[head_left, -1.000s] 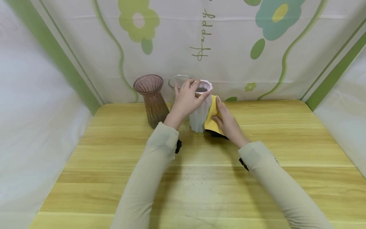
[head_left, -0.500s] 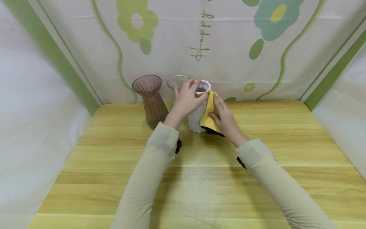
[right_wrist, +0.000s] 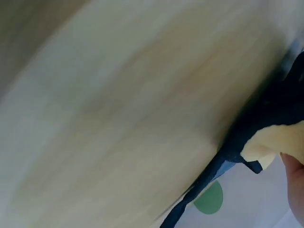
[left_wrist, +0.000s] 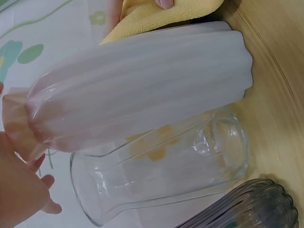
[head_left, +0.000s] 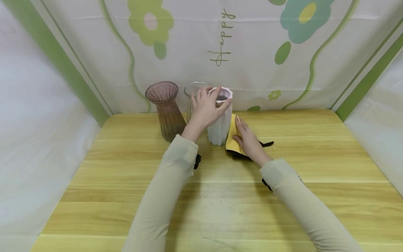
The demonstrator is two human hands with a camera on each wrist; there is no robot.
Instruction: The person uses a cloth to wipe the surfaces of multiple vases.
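Observation:
A white fluted vase [head_left: 218, 129] with a pinkish scalloped rim stands upright near the back of the table. My left hand [head_left: 206, 109] grips it at the rim, thumb on the near side and fingers spread over the top. In the left wrist view, the neck of the white vase [left_wrist: 21, 126] lies within that hand's grasp. My right hand [head_left: 250, 141] holds a yellow cloth [head_left: 232, 141] with black edging against the vase's right side, low on the body. The right wrist view shows the cloth's black edging [right_wrist: 266, 114] and a dangling black strip [right_wrist: 183, 206].
Just left of the white vase stands a clear glass vase [left_wrist: 185, 166], partly hidden by my left hand in the head view. Further left is a purple-brown ribbed vase [head_left: 170, 117] with a flared mouth. A flower-printed sheet [head_left: 252, 63] hangs behind the wooden table [head_left: 220, 210].
My right hand first slid the yellow cloth up the white vase, then down toward its base. A black strip now shows beyond the hand. The left hand keeps its hold on the rim.

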